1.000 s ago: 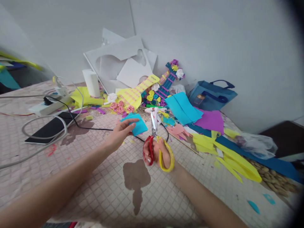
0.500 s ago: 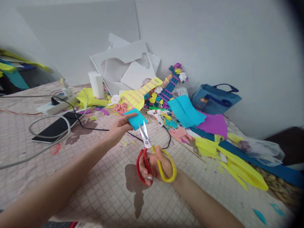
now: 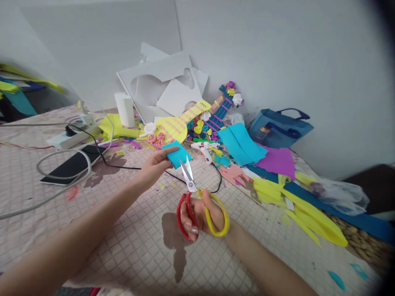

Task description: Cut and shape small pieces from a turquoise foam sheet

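My left hand pinches a small blue paper rectangle by its left end, thumb below and fingers on top. In my right hand is a pair of scissors with one red and one yellow handle loop. Its blades stand slightly apart, pointing up at the lower right edge of the blue paper. Whether the blade tips touch the paper I cannot tell. Behind the paper rests a yellow paper guitar with pink stripes, pink paper roses beside it.
A white glue gun with a black cord lies past the scissors. Blue sheets, purple paper and yellow strips spread to the right. At left are a power strip, a black tablet-like panel and looping cables. White cut boards lean on the wall.
Almost nothing differs. Both hands, the blue paper and the scissors keep nearly the same positions, with the blades still parted; the view has shifted very slightly.
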Demonstrator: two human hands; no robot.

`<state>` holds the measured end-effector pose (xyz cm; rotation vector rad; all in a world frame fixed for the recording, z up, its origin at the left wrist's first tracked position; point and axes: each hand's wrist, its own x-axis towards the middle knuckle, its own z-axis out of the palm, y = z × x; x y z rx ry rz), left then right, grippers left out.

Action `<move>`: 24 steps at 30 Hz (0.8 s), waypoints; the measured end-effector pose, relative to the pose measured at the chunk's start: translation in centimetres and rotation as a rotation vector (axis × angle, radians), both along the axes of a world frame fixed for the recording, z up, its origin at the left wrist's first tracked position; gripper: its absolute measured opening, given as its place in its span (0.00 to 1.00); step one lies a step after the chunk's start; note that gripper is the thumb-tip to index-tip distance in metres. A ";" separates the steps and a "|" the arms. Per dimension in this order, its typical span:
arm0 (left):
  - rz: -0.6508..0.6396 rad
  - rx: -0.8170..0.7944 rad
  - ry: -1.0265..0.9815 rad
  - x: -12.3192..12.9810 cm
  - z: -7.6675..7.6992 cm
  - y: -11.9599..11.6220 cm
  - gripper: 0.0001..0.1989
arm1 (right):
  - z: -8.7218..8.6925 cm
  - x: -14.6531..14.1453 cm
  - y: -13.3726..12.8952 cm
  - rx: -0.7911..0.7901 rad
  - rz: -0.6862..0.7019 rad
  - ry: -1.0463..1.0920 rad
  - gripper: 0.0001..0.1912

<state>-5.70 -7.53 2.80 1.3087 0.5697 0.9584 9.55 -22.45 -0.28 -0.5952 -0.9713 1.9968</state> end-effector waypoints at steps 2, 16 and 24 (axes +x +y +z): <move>-0.006 0.006 -0.007 0.1 -0.1 0.0 0.24 | -0.1 0.0 0.0 0.009 0.006 0.010 0.39; 0.030 -0.117 -0.148 0.2 -0.7 1.0 0.19 | -0.9 0.1 0.0 0.022 0.024 0.052 0.42; 0.022 -0.123 -0.142 0.0 -0.8 1.1 0.18 | -0.6 0.2 0.2 0.017 -0.013 0.047 0.40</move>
